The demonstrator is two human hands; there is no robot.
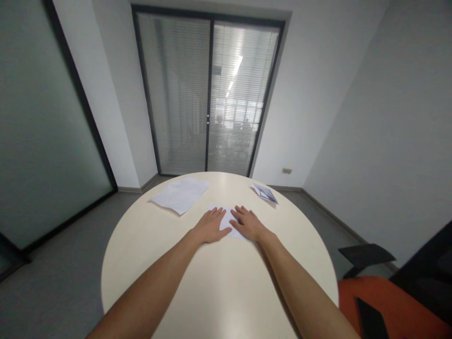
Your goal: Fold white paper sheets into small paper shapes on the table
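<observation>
A small white sheet of paper [229,219] lies flat on the round cream table [219,287], partly covered by both my hands. My left hand [211,226] rests palm down on its left part, fingers stretched out and thumb pointing right. On the right part lies my right hand [247,224], also palm down with the fingers spread. Between the two thumbs a strip of the paper shows. The sheet's outer edges are hidden under the hands.
A larger creased white sheet [181,194] lies at the table's back left. At the back right is a folded paper piece [264,193] with a dark printed picture. An orange chair [384,301] with black armrests stands at the right, close to the table edge.
</observation>
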